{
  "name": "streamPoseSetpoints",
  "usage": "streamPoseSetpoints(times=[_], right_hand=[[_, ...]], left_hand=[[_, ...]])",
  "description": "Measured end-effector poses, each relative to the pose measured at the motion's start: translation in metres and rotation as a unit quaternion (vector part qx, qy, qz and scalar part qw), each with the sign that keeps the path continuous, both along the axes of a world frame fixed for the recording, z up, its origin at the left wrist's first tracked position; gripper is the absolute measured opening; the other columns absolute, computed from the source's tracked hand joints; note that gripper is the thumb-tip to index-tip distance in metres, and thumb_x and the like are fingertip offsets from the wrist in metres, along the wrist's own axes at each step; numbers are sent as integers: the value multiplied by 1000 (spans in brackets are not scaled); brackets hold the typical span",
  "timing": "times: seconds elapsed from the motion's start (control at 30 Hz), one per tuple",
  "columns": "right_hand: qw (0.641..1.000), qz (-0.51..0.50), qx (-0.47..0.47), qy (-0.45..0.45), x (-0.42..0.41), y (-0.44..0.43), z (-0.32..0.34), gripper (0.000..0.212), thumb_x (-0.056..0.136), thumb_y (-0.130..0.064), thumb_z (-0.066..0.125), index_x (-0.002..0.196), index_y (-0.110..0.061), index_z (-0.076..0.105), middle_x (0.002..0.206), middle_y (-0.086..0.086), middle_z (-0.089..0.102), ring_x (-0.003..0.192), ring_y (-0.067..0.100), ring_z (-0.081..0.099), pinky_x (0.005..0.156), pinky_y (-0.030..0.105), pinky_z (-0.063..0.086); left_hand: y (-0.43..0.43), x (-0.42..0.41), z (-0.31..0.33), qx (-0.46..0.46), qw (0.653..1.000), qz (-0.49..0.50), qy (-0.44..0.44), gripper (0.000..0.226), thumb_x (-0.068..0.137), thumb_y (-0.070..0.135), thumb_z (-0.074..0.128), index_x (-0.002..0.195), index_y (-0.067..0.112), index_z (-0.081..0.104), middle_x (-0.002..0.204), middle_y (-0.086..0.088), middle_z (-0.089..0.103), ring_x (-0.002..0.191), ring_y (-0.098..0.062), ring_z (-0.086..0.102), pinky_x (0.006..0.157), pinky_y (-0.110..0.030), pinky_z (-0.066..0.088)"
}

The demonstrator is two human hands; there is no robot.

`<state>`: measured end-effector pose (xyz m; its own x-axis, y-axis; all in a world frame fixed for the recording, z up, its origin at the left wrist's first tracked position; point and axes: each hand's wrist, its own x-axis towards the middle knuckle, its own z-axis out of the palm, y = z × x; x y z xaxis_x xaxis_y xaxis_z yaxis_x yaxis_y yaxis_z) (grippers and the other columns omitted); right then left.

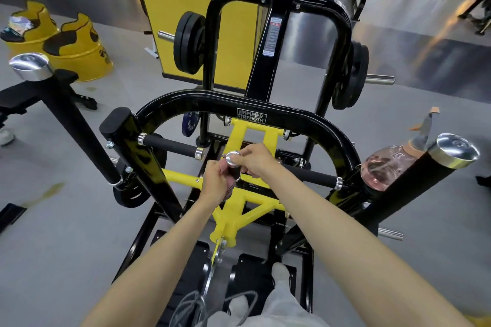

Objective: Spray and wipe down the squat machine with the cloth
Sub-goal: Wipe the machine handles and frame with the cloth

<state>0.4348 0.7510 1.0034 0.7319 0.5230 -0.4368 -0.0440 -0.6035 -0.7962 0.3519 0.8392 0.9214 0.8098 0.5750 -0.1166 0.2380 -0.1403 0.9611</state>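
- Well, the person stands on the squat machine (292, 114), both bare arms reaching forward to the short centre handle (233, 159) with its chrome cap
- left hand (215, 180) is curled round the cloth (232, 188), wrapping it against the black grip just under the cap; a pinkish-grey tail of cloth hangs below the fist
- right hand (256, 160) is closed too, thumb and fingers pinching the chrome cap from the far side, touching the left hand's knuckles
- the handle rises from the yellow inner frame (239, 204), which sits inside the black curved bar bearing the maker's label
- spray bottle (385, 167), clear with pink liquid, is out of both hands: it rests on the machine's right side, leaning just beside the right chrome-capped post (454, 152)
- a matching post (32, 66) stands at the left
- black weight plates (188, 42) hang on pegs at either side of the upright behind
- one light shoe and trouser leg rest on the black foot plate (249, 268)
- two yellow tubs (79, 53) stand on the grey floor (79, 220), well off to the left
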Motion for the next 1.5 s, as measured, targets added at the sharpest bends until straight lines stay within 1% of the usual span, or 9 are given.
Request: streamPoseSetpoints(times=[0.2,0.33,0.47,0.57,0.63,0.83,1.17,1.33,1.5], right_hand=[[1000,-15,-23,-14,4,-1,-2,58,83,-38,73,123,1,57,91,24,62,63,15,45,58,25,35],[999,-18,-37,-23,3,-1,-7,62,83,-43,71,127,-3,55,117,23,63,90,22,58,78,37,45],[998,-21,-50,-33,4,1,-9,60,81,-45,72,122,-4,58,104,17,66,96,27,62,88,44,50],[998,-15,-57,-33,4,2,-8,64,80,-47,72,124,-3,57,89,11,60,83,23,57,73,34,44],[997,-16,-72,-25,6,3,-8,74,79,-48,72,135,-5,49,117,13,60,104,27,58,85,37,46],[988,-32,-149,-16,9,8,-3,101,73,-53,75,149,-17,20,151,15,18,133,36,33,105,48,40],[986,-18,-167,-27,6,9,-2,97,76,-51,73,149,-18,18,153,16,14,132,39,34,101,48,41],[993,-42,-113,2,9,6,-5,97,77,-44,76,149,-17,18,153,14,11,136,36,28,107,46,34],[996,-51,-70,28,10,2,-15,98,75,-45,77,150,-20,19,152,10,15,137,32,29,107,42,33]], left_hand=[[1,5,-16,11,995,-5,102,27,91,9,37,69,12,50,49,-1,35,35,-13,26,38,-27,16],[3,7,-19,-66,983,2,170,30,94,10,52,75,33,51,78,-2,54,68,-19,53,59,-26,46],[3,11,-20,-207,963,83,148,32,103,23,42,85,11,67,85,-14,66,82,-32,64,83,-45,55],[1,9,1,-281,947,114,105,28,103,15,40,93,4,64,77,-14,67,64,-24,65,56,-29,57],[1,8,9,-306,943,101,84,27,102,13,41,89,7,63,80,-18,68,54,-19,66,47,-24,53],[9,-5,27,-352,933,53,51,19,94,-2,47,97,7,64,91,-14,68,61,-16,69,52,-25,57],[53,8,62,-23,987,-155,31,48,89,-17,36,101,13,72,109,-12,70,107,-22,64,93,-34,51],[52,31,63,96,965,-233,73,68,77,-23,35,54,32,68,65,2,62,64,-20,55,59,-28,42],[63,37,33,103,947,-259,160,26,73,-9,37,59,7,52,61,-12,49,58,-21,46,57,-37,39]])
